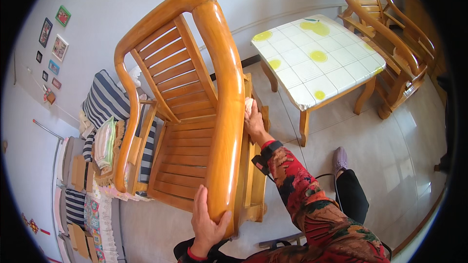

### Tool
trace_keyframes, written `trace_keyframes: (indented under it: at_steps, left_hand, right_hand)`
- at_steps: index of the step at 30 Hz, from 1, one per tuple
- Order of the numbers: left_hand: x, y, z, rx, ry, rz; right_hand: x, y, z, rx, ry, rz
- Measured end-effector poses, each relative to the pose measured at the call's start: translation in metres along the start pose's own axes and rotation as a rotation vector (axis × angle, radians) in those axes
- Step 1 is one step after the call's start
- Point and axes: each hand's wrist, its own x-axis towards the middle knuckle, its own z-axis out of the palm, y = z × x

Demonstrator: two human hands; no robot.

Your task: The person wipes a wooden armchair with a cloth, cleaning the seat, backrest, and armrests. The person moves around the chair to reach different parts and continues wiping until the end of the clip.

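A varnished wooden armchair (pixel 225 117) with a slatted back and seat stands right before me. My left hand (pixel 208 223) is around the front end of its near armrest, thumb on one side and fingers on the other. On the outer side of the same armrest, my right hand (pixel 254 118) presses a crumpled pale cloth (pixel 249 105) against the chair's side. The armrest hides part of that cloth and some of the fingertips.
A low table (pixel 296 65) with a lemon-patterned cover stands to the right, a second wooden armchair (pixel 398 58) beyond it. At left is a sofa with striped cushions (pixel 106 98). Framed pictures (pixel 59 47) hang on the wall. A cable runs by my right sleeve.
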Motion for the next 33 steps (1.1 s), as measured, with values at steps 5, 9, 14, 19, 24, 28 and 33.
trace_keyframes:
  at_steps: [5, 9, 14, 19, 24, 28, 33]
  left_hand:
    - [0.003, 0.002, 0.0, -0.017, -0.001, -0.011]
    - [0.004, 0.004, -0.001, -0.013, -0.002, -0.017]
    - [0.005, 0.006, -0.005, -0.028, -0.038, -0.061]
    - [0.006, 0.006, -0.005, -0.007, -0.074, -0.081]
    - [0.006, 0.008, -0.005, 0.024, -0.117, -0.129]
    - [0.005, 0.008, -0.007, 0.024, -0.134, -0.138]
    - [0.003, 0.007, -0.008, 0.0, -0.15, -0.16]
  right_hand:
    - [0.061, -0.013, -0.008, -0.272, 0.066, 0.028]
    - [0.107, -0.006, -0.019, -0.159, 0.094, -0.021]
    - [0.129, 0.022, -0.033, 0.508, 0.28, -0.063]
    - [0.134, 0.041, -0.01, 0.095, 0.233, -0.334]
    - [0.117, 0.099, -0.008, -0.365, 0.083, -0.081]
    - [0.087, 0.165, -0.008, -0.908, -0.026, -0.236]
    - [0.106, 0.164, -0.017, -0.642, -0.25, -0.002]
